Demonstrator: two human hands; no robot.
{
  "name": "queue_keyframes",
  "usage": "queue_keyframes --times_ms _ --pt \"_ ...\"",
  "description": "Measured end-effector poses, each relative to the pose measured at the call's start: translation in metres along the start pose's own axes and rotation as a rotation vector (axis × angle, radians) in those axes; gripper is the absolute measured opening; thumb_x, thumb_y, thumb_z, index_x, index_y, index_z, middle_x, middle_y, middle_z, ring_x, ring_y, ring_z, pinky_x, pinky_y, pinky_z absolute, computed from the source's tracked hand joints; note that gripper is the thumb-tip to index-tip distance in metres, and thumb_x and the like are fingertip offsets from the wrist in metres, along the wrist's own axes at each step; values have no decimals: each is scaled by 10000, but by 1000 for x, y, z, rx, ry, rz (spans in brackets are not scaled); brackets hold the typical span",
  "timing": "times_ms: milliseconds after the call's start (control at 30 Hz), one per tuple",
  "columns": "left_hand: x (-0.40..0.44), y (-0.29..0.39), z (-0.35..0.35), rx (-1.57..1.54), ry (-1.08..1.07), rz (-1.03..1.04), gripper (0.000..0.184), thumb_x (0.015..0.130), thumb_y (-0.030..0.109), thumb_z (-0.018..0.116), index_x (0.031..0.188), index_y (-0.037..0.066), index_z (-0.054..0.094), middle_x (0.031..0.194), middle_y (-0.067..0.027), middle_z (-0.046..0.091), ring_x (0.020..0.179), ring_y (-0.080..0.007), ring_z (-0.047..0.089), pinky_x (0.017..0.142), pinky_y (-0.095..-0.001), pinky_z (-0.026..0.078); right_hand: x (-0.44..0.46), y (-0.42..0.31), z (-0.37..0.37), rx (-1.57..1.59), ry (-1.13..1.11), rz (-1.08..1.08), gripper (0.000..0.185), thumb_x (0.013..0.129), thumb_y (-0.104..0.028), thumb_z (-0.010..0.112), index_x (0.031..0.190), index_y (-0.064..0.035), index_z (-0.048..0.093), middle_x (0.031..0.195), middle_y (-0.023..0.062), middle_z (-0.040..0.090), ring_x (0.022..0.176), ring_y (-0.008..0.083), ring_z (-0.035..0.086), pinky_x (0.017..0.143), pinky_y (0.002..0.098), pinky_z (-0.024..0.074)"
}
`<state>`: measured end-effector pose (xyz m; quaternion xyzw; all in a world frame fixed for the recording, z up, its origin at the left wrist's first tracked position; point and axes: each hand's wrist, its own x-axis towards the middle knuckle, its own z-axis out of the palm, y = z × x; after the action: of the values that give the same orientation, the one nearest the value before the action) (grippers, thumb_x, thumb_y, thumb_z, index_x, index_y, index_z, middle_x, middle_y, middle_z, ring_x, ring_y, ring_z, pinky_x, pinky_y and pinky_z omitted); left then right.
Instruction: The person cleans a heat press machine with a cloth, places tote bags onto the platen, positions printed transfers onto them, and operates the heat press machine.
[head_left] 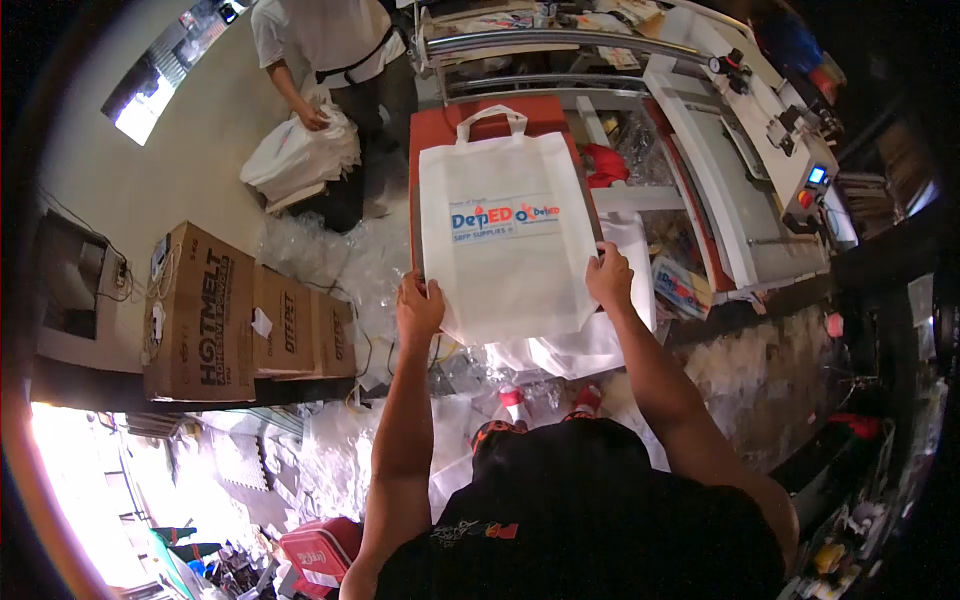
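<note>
One white tote bag [510, 275], blue-and-red print, lies over a red board [546, 116], handles pointing away from the wearer. Left hand [419, 306] and right hand [609, 277] each grip one side edge of it. Left: brown HOTMELT carton [206, 312]; beyond, a co-worker's hand [314, 118] at white bags [295, 160].

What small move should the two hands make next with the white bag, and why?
Perhaps pull the sides of the white bag gently apart, to flatten it: the left hand and right hand hold opposite sides, its print faces up, and its lower edge looks slightly wavy.
</note>
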<state>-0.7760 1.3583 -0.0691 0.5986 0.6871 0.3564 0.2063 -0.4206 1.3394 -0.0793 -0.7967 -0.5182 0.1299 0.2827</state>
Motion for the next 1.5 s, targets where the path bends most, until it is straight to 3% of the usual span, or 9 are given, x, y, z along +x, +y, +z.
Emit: queue_keyframes --times_ms 400,433,733,833,933,1200,1300,1400,1500 --pt "-17 -20 -29 -131 101 -39 340 874 130 592 1191 17 550 1009 -172 635 951 -316 624 819 -380 506 -6 31 -53 312 47 -207 179 900 -137 595 1039 -35 640 861 168 675 766 327 664 701 388 528" --pt "-9 -100 -12 -880 33 -181 329 891 79 557 1214 21 545 1043 -156 614 991 -254 596 847 -339 489 -6 45 -76 251 79 -273 159 911 -136 588 1026 -40 640 875 166 678 780 336 666 696 385 527" --pt "-188 -193 -68 213 23 -344 411 1016 343 421 1136 -21 569 1149 -267 597 983 -448 586 833 -486 459 100 200 -329 -775 729 -507 275 930 -254 546 974 7 621 911 231 628 878 394 602 768 503 480" --pt "-264 -203 -68 636 -349 -187 349 1014 307 387 1104 16 559 1068 -269 605 903 -476 605 743 -524 512 125 207 -353 -750 400 -358 308 901 -284 582 981 3 659 978 239 641 927 422 597 820 505 471" --pt "-337 -191 -53 525 -472 -493 515 995 434 364 1073 -17 599 1105 -277 626 1048 -481 576 917 -557 453 130 196 -357 -650 284 -406 304 822 -292 684 900 1 672 913 218 659 897 406 621 786 508 480" --pt "-509 -240 10 142 -500 -1016 517 914 511 530 922 11 660 720 -112 672 551 -216 612 539 -385 510 159 222 -351 -582 243 -279 357 782 -363 674 764 -6 676 788 240 648 791 430 636 716 507 499" --pt "-556 -236 23 592 -354 -103 419 911 435 533 828 42 650 677 -93 652 571 -207 611 548 -396 503 144 195 -349 -538 155 -300 379 785 -379 670 785 0 684 818 240 658 812 429 643 725 504 500" --pt "-559 -196 22 97 -422 -1115 556 891 468 513 1098 -24 668 1143 -280 630 1114 -417 591 979 -456 454 140 181 -339 -604 136 -230 393 792 -393 664 817 -1 692 854 239 664 840 422 647 740 497 500" --pt "-547 -157 17 29 -387 -1087 533 883 446 536 1111 -18 664 1118 -278 641 1124 -409 589 982 -443 453 128 154 -316 -593 88 -367 395 826 -394 657 858 -3 707 847 223 682 844 400 661 742 485 507"
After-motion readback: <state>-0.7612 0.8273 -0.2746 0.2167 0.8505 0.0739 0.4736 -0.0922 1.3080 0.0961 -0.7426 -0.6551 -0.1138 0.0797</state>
